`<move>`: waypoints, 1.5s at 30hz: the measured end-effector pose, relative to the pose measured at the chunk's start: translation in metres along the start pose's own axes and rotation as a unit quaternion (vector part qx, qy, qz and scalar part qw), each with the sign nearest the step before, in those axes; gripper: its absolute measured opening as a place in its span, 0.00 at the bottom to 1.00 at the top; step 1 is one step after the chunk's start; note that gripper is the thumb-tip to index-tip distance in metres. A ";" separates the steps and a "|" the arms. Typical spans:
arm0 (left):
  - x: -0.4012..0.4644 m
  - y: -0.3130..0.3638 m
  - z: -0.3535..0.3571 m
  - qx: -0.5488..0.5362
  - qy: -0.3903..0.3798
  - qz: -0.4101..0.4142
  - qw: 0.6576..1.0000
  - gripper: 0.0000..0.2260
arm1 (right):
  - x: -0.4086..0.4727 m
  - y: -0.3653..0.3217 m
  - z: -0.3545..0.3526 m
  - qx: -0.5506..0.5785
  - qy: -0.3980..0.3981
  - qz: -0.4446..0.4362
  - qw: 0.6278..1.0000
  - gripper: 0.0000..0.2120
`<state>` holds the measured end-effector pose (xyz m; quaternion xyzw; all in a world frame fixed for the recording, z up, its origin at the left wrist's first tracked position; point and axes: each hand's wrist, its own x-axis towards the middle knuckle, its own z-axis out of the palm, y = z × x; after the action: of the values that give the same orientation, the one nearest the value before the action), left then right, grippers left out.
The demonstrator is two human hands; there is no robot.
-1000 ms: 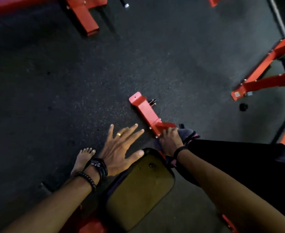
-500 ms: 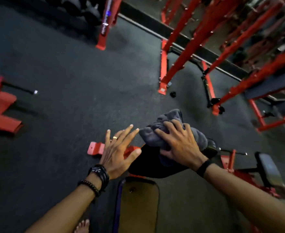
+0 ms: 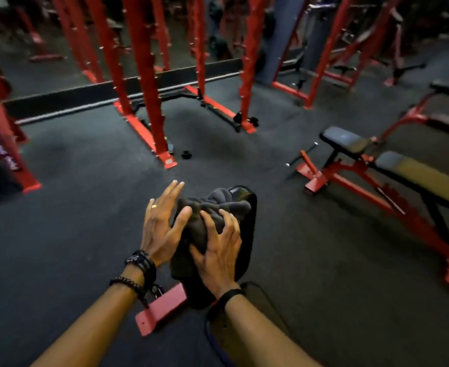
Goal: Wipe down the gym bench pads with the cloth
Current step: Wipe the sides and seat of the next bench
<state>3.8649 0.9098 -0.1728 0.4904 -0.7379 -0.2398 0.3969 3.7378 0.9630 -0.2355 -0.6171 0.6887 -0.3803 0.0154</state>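
Since half a second ago: view tilted up, more of the red rack uprights (image 3: pixel 143 75) in sight; left hand (image 3: pixel 162 229) moved in from beside the pad to the cloth; cloth bunched tighter between both hands.

Grey cloth (image 3: pixel 204 221) lying crumpled on the black bench pad (image 3: pixel 247 229), covering its near and left portions; far right edge of pad bare and glossy. Right hand (image 3: pixel 218 250) on top of the cloth, fingers curled and dug into the folds, thumb spread toward the left, gripping it against the pad. Left hand at the cloth's left edge, fingers straight and extended forward past it, thumb (image 3: pixel 185 217) pressed onto the fabric; no pinch visible. Gold ring (image 3: pixel 154 206) on a left finger; black bracelets (image 3: pixel 138 271) on left wrist, dark band (image 3: pixel 231 295) on right wrist.

Red base foot (image 3: pixel 162 308) of the bench on the dark rubber floor (image 3: pixel 85 207), below the left wrist. Second adjustable bench (image 3: pixel 392 165), red frame, dark and yellowish pads, well apart at right. Small black object (image 3: pixel 186 154) on the floor beside a rack foot. Background blurred.
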 end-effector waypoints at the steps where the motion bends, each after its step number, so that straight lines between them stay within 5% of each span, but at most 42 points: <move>1: 0.005 0.001 0.001 0.000 -0.024 0.007 1.000 0.28 | -0.001 -0.005 0.005 0.030 0.018 0.060 0.998 0.34; 7: 0.031 0.012 0.010 0.015 -0.182 0.072 0.981 0.31 | 0.000 -0.027 0.020 0.249 0.086 0.295 0.918 0.40; 12: 0.074 0.001 0.031 0.066 -0.257 0.167 0.950 0.32 | 0.077 0.002 0.021 0.246 0.193 0.470 0.825 0.37; 16: 0.117 -0.003 0.071 0.121 -0.335 0.205 0.911 0.36 | 0.089 0.091 0.050 0.337 0.282 0.487 0.755 0.34; 19: 0.119 -0.003 0.093 0.150 -0.393 0.230 0.877 0.39 | 0.009 0.100 0.110 0.371 0.286 0.536 0.703 0.33; 22: 0.120 -0.007 0.097 0.157 -0.403 0.239 0.870 0.39 | -0.032 0.012 0.119 0.301 0.327 0.526 0.725 0.21; 26: 0.120 -0.009 0.096 0.104 -0.391 0.273 0.873 0.37 | 0.026 -0.036 0.064 0.257 0.326 0.365 0.833 0.21; 28: 0.118 -0.006 0.092 0.093 -0.395 0.269 0.874 0.36 | 0.049 0.015 0.062 0.288 0.348 0.384 0.805 0.20; 31: 0.116 -0.005 0.091 0.141 -0.393 0.330 0.847 0.38 | 0.022 0.102 0.105 0.386 0.359 0.490 0.695 0.11; 33: 0.116 -0.004 0.093 0.175 -0.398 0.349 0.830 0.38 | -0.026 0.106 0.141 0.411 0.348 0.542 0.645 0.03; 35: 0.116 -0.005 0.093 0.207 -0.391 0.365 0.819 0.38 | -0.056 0.058 0.147 0.424 0.329 0.586 0.607 0.07; 38: 0.115 -0.005 0.094 0.228 -0.376 0.386 0.811 0.36 | -0.042 -0.003 0.123 0.349 0.319 0.545 0.692 0.21; 41: 0.115 -0.005 0.094 0.233 -0.376 0.394 0.806 0.35 | -0.002 0.047 0.107 0.305 0.317 0.487 0.754 0.26; 45: 0.116 -0.005 0.094 0.238 -0.377 0.390 0.806 0.34 | -0.032 0.159 0.162 0.336 0.283 0.578 0.688 0.23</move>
<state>3.7667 0.7985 -0.1894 0.1110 -0.9925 -0.0476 0.0187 3.6918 0.9010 -0.4515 0.0858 0.7072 -0.6584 0.2429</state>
